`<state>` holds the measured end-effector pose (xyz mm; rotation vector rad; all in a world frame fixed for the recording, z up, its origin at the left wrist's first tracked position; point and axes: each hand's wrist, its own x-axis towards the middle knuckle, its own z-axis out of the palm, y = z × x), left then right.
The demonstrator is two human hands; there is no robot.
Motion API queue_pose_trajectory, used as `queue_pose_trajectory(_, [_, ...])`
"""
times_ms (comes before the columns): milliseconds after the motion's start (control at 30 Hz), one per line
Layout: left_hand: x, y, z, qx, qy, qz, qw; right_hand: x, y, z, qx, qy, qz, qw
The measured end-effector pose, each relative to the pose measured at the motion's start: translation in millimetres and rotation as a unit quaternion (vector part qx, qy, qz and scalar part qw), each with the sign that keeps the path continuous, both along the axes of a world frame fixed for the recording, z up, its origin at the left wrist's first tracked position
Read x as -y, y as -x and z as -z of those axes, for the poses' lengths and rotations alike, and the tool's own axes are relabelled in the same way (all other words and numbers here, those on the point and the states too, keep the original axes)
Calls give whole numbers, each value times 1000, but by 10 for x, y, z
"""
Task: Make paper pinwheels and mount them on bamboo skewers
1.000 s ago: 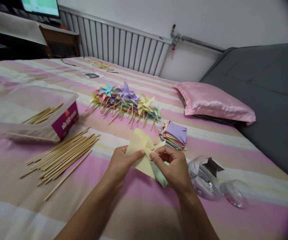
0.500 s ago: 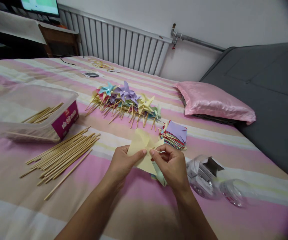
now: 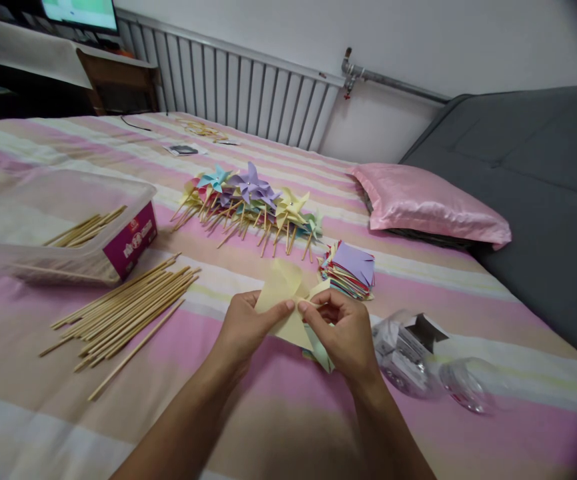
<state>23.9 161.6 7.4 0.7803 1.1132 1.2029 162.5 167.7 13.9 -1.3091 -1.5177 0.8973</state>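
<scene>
A pale yellow sheet of cut paper (image 3: 281,293) is held up between both hands, its right-hand flap bent in toward the middle. My left hand (image 3: 249,321) pinches its left side, thumb on top near the centre. My right hand (image 3: 341,327) grips the bent flap between thumb and fingers, the two thumbtips almost meeting. Under the right hand, a pale green piece of paper (image 3: 323,353) partly shows on the bedspread. Just beyond the hands lies a stack of coloured cut paper squares (image 3: 353,267), a purple one on top.
Finished paper pinwheels on sticks (image 3: 251,193) lie in a pile farther back. Loose wooden sticks (image 3: 133,313) are at left, beside a clear plastic box (image 3: 128,247) holding more sticks. A clear plastic jar (image 3: 403,360) with small boxes and a clear lid (image 3: 468,387) sit right, near a pink pillow (image 3: 428,203).
The right hand and the pinched flap have shifted very slightly left toward the paper's centre. Everything else looks the same.
</scene>
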Motion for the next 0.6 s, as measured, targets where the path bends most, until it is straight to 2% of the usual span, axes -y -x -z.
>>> queue_pose_trajectory(600, [6,-11,-8,-9,9,-6,1000,-6,-4,-18,11,-11,-17,1000])
